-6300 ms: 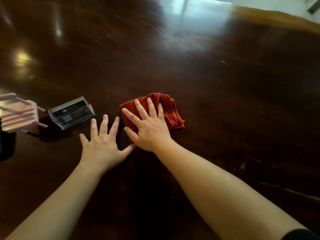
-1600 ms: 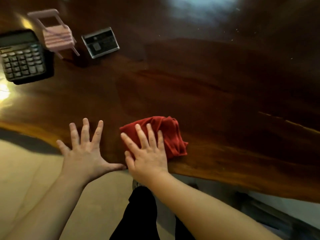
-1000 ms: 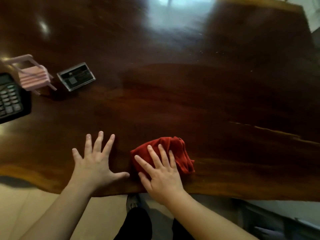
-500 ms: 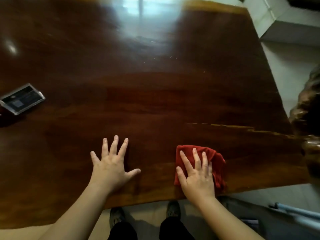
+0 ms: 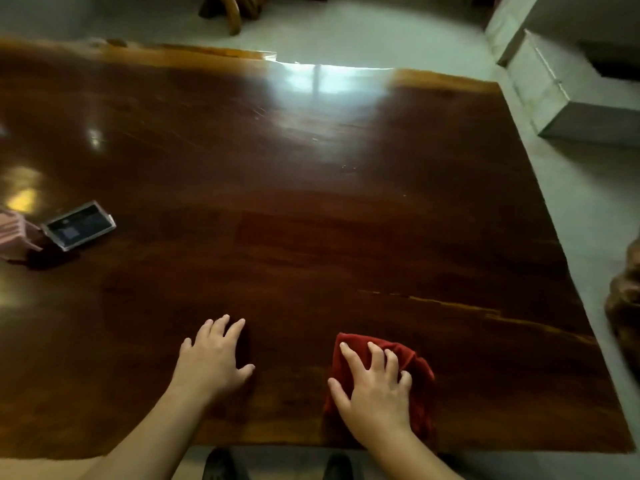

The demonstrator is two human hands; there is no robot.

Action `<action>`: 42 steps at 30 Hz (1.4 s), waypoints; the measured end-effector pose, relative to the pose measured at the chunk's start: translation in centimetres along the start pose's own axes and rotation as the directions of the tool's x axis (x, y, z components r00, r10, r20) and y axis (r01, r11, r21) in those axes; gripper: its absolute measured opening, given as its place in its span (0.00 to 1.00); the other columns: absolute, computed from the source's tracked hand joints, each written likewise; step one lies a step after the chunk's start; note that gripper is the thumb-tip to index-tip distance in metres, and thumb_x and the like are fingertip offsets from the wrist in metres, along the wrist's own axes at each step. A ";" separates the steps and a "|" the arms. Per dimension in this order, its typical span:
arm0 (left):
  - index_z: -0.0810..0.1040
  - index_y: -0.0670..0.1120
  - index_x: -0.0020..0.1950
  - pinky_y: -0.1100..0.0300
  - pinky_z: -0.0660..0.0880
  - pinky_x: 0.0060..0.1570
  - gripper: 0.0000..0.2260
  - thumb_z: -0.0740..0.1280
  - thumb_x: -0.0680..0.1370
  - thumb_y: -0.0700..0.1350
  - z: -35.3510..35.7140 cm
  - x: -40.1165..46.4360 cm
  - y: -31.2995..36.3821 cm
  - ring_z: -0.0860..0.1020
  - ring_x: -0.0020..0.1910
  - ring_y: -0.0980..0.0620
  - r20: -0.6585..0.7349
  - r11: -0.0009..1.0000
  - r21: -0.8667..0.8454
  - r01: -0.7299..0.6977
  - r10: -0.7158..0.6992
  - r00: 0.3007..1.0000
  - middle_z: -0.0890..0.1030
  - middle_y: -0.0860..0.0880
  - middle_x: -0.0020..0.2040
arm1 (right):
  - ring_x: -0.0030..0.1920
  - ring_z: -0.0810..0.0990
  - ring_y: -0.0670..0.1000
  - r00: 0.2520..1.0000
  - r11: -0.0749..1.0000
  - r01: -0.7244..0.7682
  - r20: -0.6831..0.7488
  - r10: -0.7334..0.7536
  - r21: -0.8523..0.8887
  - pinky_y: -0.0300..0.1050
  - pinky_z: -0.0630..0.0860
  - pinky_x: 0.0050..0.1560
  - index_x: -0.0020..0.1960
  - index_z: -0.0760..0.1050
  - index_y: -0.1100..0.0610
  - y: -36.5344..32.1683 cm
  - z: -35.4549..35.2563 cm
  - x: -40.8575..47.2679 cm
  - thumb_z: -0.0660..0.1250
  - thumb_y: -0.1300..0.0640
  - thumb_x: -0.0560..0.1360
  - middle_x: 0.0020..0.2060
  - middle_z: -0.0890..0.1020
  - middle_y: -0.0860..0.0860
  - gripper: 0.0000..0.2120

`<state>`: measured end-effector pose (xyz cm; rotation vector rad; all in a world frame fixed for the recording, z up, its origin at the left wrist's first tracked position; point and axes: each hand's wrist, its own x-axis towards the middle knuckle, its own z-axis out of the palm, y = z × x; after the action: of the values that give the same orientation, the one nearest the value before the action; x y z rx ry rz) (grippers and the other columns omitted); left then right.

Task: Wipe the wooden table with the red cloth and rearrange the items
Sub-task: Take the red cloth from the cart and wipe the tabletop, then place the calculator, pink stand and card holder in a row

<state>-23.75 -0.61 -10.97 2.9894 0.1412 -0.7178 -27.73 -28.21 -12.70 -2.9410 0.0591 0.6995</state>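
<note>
Your right hand (image 5: 375, 393) is pressed down on the red cloth (image 5: 417, 386), fingers spread and slightly curled over the bunched fabric, pinning it flat, not pinching it. The cloth sits near the front edge of the wooden table (image 5: 329, 220), toward the right corner. Your left hand (image 5: 211, 358) lies palm-down on bare wood just left of centre, fingers open and loosely together, holding nothing. It is well apart from the cloth and looks like a brace.

Progress, as a judgement: you are mid-wipe, working the near-right part of the top. The surface is glossy all over, with glare from a window at the far side, so you cannot tell which areas are already wiped. A few pale specks show near the middle-far part, so that stretch likely needs a pass. The far edge and right side also look unreached from where the cloth is.

Rearranging looks not started or at least not finished. A small clear case with a dark card (image 5: 80, 226) lies at the far left, tilted relative to the table edge. A pink object (image 5: 12, 230) sits just beside it, cut off by the frame edge, so what it is cannot be told. Both are well apart from your hands.

Left to do: cover the rest of the top, wipe under those items, then set them in order.
</note>
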 end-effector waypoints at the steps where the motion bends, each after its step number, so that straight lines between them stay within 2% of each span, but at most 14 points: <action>1: 0.51 0.56 0.81 0.42 0.63 0.73 0.42 0.66 0.73 0.68 -0.4 -0.3 -0.2 0.53 0.80 0.46 -0.018 1.000 -0.019 0.025 -0.025 1.000 0.55 0.49 0.82 | 0.75 0.55 0.59 1.000 1.000 0.003 -0.004 -0.003 -0.006 0.69 0.59 0.69 0.77 0.53 0.36 -0.2 -0.7 0.3 0.50 0.28 0.73 0.76 0.60 0.53 0.34; 3: 0.52 0.55 0.81 0.43 0.65 0.72 0.42 0.65 0.73 0.69 -1.2 -1.0 -1.0 0.55 0.79 0.46 -0.053 0.994 -0.073 0.079 -0.083 0.995 0.57 0.49 0.81 | 0.72 0.62 0.57 0.999 0.999 0.025 -0.032 -0.026 -0.032 0.70 0.60 0.67 0.73 0.63 0.39 -0.8 -2.3 0.9 0.53 0.28 0.72 0.72 0.67 0.51 0.32; 5: 0.53 0.54 0.81 0.45 0.67 0.71 0.42 0.66 0.73 0.68 -2.2 -1.6 -2.3 0.57 0.79 0.46 -0.084 0.980 -0.154 0.130 -0.144 0.986 0.59 0.48 0.80 | 0.69 0.67 0.54 0.995 0.997 0.064 -0.077 -0.068 -0.053 0.69 0.60 0.68 0.70 0.69 0.42 -1.9 -3.8 1.9 0.56 0.29 0.73 0.68 0.71 0.49 0.30; 7: 0.55 0.53 0.81 0.46 0.68 0.70 0.41 0.66 0.73 0.67 -3.2 -2.1 -4.2 0.59 0.78 0.46 -0.111 0.954 -0.248 0.169 -0.201 0.973 0.61 0.48 0.80 | 0.64 0.73 0.51 0.983 0.990 0.140 -0.121 -0.140 -0.007 0.63 0.65 0.68 0.68 0.71 0.45 -3.7 -5.2 3.1 0.59 0.31 0.74 0.63 0.75 0.47 0.28; 9: 0.57 0.52 0.80 0.46 0.70 0.68 0.41 0.67 0.73 0.66 -4.1 -2.4 -6.7 0.62 0.76 0.46 -0.145 0.923 -0.330 0.197 -0.256 0.956 0.63 0.47 0.78 | 0.60 0.76 0.49 0.961 0.965 0.249 -0.142 -0.236 0.081 0.53 0.73 0.63 0.69 0.71 0.46 -6.2 -6.8 4.5 0.63 0.34 0.75 0.60 0.77 0.45 0.27; 11: 0.58 0.52 0.80 0.46 0.70 0.67 0.40 0.68 0.73 0.66 -4.9 -2.6 -9.7 0.64 0.75 0.45 -0.171 0.885 -0.409 0.224 -0.315 0.933 0.65 0.47 0.77 | 0.60 0.76 0.48 0.936 0.927 0.344 -0.133 -0.326 0.147 0.48 0.75 0.59 0.69 0.71 0.46 -9.4 -8.3 5.9 0.66 0.37 0.75 0.60 0.78 0.45 0.26; 14: 0.59 0.53 0.78 0.45 0.71 0.66 0.40 0.69 0.72 0.67 -5.8 -2.3 -14.3 0.66 0.74 0.45 -0.210 0.828 -0.497 0.260 -0.405 0.890 0.67 0.48 0.76 | 0.63 0.75 0.47 0.906 0.878 0.424 -0.095 -0.413 0.223 0.46 0.75 0.60 0.70 0.70 0.44 -14.5 -10.4 7.7 0.68 0.39 0.76 0.62 0.77 0.43 0.25; 22: 0.59 0.51 0.77 0.44 0.70 0.66 0.42 0.71 0.69 0.67 -8.4 -0.2 -28.2 0.67 0.73 0.43 -0.273 0.670 -0.662 0.336 -0.633 0.724 0.68 0.45 0.75 | 0.65 0.73 0.47 0.804 0.781 0.594 -0.108 -0.585 0.194 0.47 0.74 0.62 0.70 0.71 0.43 -31.8 -14.3 11.7 0.72 0.42 0.75 0.64 0.77 0.42 0.25; 28: 0.58 0.47 0.78 0.43 0.70 0.67 0.45 0.74 0.69 0.64 -10.6 3.4 -35.5 0.67 0.73 0.41 -0.310 0.619 -0.701 0.353 -0.711 0.632 0.68 0.42 0.74 | 0.65 0.73 0.49 0.745 0.732 0.667 -0.124 -0.656 0.135 0.51 0.74 0.61 0.71 0.70 0.44 -42.3 -14.6 15.1 0.71 0.42 0.75 0.65 0.76 0.45 0.26; 32: 0.58 0.45 0.78 0.45 0.69 0.67 0.47 0.75 0.69 0.64 -11.5 6.4 -38.1 0.67 0.73 0.41 -0.310 0.614 -0.715 0.333 -0.706 0.637 0.68 0.41 0.75 | 0.65 0.72 0.50 0.718 0.711 0.696 -0.114 -0.687 0.101 0.51 0.73 0.60 0.72 0.69 0.46 -46.8 -13.6 17.7 0.71 0.43 0.76 0.65 0.76 0.47 0.27; 37: 0.55 0.44 0.79 0.45 0.68 0.68 0.52 0.77 0.66 0.63 -11.8 10.4 -39.4 0.66 0.74 0.40 -0.290 0.609 -0.729 0.312 -0.688 0.665 0.66 0.41 0.76 | 0.66 0.70 0.51 0.676 0.677 0.736 -0.083 -0.733 0.017 0.55 0.73 0.61 0.73 0.68 0.47 -50.6 -12.3 20.9 0.72 0.47 0.75 0.67 0.74 0.48 0.28; 42: 0.54 0.43 0.79 0.47 0.67 0.69 0.56 0.79 0.63 0.64 -11.7 13.3 -38.9 0.67 0.73 0.41 -0.247 0.596 -0.730 0.336 -0.687 0.683 0.66 0.41 0.75 | 0.75 0.62 0.54 0.640 0.638 0.761 -0.022 -0.768 -0.122 0.61 0.68 0.68 0.76 0.65 0.49 -52.5 -11.0 23.5 0.74 0.48 0.74 0.74 0.68 0.50 0.34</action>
<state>-10.68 39.99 -8.22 2.3315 1.1220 0.1647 1.54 22.32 -7.97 -2.6515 -1.1889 0.4438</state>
